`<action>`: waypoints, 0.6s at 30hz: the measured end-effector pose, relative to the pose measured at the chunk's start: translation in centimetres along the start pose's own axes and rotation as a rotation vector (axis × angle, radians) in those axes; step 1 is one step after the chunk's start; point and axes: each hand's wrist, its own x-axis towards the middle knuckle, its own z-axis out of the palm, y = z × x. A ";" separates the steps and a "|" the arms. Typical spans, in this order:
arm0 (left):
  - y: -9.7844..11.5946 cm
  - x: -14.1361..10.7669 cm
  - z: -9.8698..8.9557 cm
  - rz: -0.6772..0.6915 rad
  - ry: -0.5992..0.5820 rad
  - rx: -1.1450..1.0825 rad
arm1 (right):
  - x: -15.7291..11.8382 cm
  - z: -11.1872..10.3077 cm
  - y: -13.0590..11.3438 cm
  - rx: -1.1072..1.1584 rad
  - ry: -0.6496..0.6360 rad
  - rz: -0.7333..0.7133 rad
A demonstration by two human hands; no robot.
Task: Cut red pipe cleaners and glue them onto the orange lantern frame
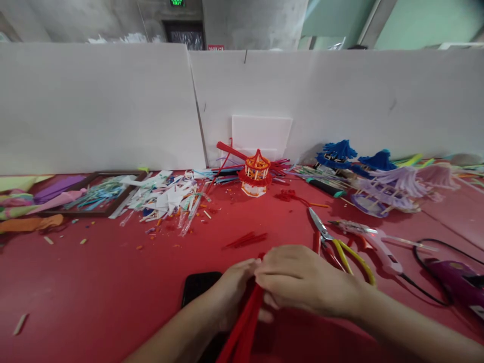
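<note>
My left hand and my right hand meet near the front of the table, both closed around a bundle of red pipe cleaners. The long ends hang down toward me, and a short tip shows above my fingers. A small pile of cut red pipe cleaners lies just beyond my hands. Farther back stands a small red and orange pavilion model on a white base. Partly under my left forearm is a black phone.
Yellow-handled scissors, a pink glue gun and its cord lie on the right. Behind them sit blue and lilac models. Paper scraps and a dark frame are at left. White boards wall the back.
</note>
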 end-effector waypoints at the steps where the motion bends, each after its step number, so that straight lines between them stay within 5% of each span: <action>1: 0.0 0.0 0.1 -0.023 0.014 -0.014 | -1.0 0.0 -0.1 -0.014 0.049 -0.004; 5: -0.1 -0.4 0.7 -0.109 0.032 -0.081 | -3.2 0.8 0.1 0.002 0.076 0.085; 9: -0.5 -0.8 1.2 -0.120 -0.040 -0.032 | -4.0 2.2 -0.2 0.232 0.044 0.424; 12: -0.4 -1.0 1.4 -0.093 0.048 -0.022 | -4.2 3.2 -0.3 0.361 0.085 0.594; 18: -0.1 -1.2 1.7 -0.073 0.048 -0.047 | -4.1 3.6 0.4 0.500 0.320 0.723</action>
